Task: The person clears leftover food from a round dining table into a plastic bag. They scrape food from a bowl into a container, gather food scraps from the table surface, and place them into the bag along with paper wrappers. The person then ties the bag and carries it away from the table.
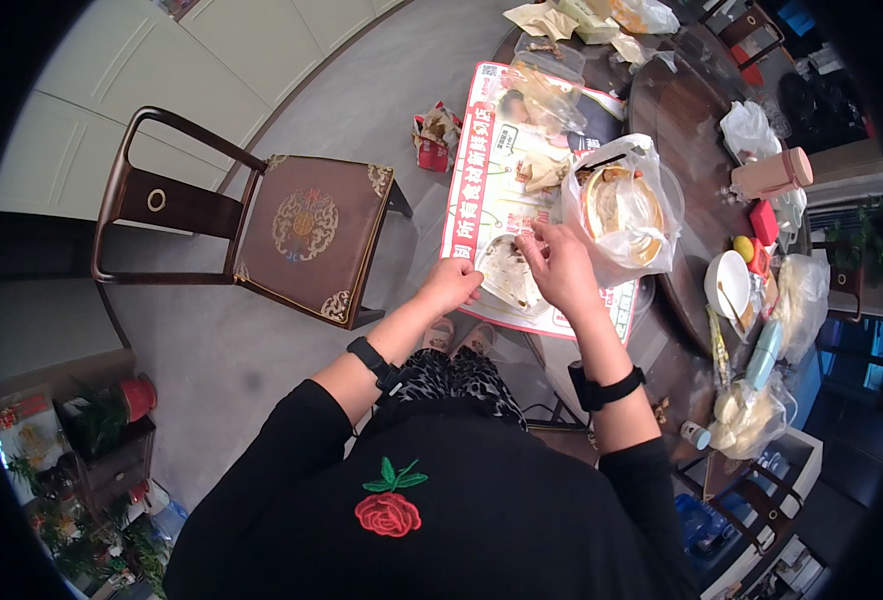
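My left hand (454,286), its fingers curled, is at the near left edge of a printed paper placemat (465,180) on a dark wooden table. Just right of it lies a clear plastic container (515,277) with dark food scraps. Over that container's right side is my right hand (557,262), thumb and forefinger bent towards each other; whether a small scrap is between them I cannot tell. Beyond it stands a round food bowl (621,210) inside a white plastic bag (659,259). A crumpled brown napkin (545,174) and more clear containers (542,94) lie farther up the placemat.
A wooden chair (314,232) stands at the left, and a red paper bag (435,139) is past the placemat's left edge. On the table's right side are a pink tumbler (771,172), a white bowl (726,283), a teal cylindrical object (764,352) and plastic bags (801,307).
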Demonstrator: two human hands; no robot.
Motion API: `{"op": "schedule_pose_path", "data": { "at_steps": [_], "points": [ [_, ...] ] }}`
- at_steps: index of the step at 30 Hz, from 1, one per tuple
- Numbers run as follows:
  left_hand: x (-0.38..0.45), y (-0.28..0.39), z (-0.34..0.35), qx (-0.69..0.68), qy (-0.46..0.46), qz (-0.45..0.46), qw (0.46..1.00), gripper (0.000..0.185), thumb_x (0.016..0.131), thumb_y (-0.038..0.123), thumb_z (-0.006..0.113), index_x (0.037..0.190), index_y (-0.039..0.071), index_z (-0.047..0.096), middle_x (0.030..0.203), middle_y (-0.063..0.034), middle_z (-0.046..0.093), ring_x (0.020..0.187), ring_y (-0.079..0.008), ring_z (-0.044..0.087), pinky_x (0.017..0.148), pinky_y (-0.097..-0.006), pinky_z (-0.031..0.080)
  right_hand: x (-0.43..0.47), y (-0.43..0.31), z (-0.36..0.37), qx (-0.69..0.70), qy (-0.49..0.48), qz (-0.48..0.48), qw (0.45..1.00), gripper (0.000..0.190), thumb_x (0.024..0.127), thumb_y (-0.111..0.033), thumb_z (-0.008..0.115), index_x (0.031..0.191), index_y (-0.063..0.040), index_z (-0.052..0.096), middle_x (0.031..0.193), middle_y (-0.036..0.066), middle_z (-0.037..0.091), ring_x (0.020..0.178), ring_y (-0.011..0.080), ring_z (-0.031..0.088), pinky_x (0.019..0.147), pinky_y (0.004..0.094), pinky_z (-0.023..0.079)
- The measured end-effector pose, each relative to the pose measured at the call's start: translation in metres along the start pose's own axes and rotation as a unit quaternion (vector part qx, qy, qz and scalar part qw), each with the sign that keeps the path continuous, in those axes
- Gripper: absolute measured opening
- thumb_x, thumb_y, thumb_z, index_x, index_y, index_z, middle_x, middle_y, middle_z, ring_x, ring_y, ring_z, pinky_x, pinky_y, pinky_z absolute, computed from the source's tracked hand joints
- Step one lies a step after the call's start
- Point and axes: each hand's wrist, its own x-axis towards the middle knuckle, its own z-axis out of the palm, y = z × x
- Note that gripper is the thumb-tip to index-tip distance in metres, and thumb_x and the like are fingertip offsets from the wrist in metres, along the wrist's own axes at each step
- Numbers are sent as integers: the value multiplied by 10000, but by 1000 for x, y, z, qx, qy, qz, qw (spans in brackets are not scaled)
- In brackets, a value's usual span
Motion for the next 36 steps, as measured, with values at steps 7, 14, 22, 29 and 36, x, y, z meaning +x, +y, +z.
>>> {"op": "schedule_pose_path", "data": {
  "at_steps": [7, 14, 22, 29, 36],
  "points": [
    [-6, -6, -19, -73, 45, -10, 996, 164, 880, 132, 586, 801, -11, 608, 749, -89, 665, 644, -140, 652, 555, -277, 542, 28, 29, 14, -155, 14, -75, 985, 205, 907, -147, 565, 1002, 9, 657, 1232, 204, 585, 949, 369, 641, 822, 449, 525],
    [-17, -37, -58, -102, 78, -22, 992, 173, 886, 135, 588, 827, -24, 619, 779, -81, 670, 669, -136, 660, 566, -276, 545, 98, 62, 68, -413, -126, -25, 902, 275, 869, -131, 544, 1050, 38, 663, 1441, 340, 344, 953, 311, 665, 783, 379, 569],
    [-7, -62, -100, -54, 48, -19, 997, 197, 872, 170, 600, 822, -20, 621, 727, -87, 675, 667, -140, 666, 589, -286, 538, 121, 60, 86, -379, -96, 4, 921, 234, 873, -123, 533, 1026, 36, 612, 1110, 142, 538, 940, 325, 633, 744, 406, 565],
    [11, -44, -139, 15, -10, -15, 1000, 191, 894, 164, 610, 794, 1, 594, 735, -72, 663, 660, -124, 651, 591, -269, 535, 149, 52, 89, -475, 69, -102, 871, 409, 866, -142, 555, 1252, -11, 522, 1305, 183, 515, 1127, 360, 557, 829, 386, 536],
    [22, -43, -151, 86, -45, 25, 995, 213, 896, 181, 616, 780, 5, 587, 715, -74, 669, 656, -125, 655, 605, -269, 528, 169, 82, 103, -456, -137, 80, 876, 211, 906, -172, 515, 1020, -52, 645, 1009, 167, 681, 896, 315, 684, 744, 438, 568]
  ]
}}
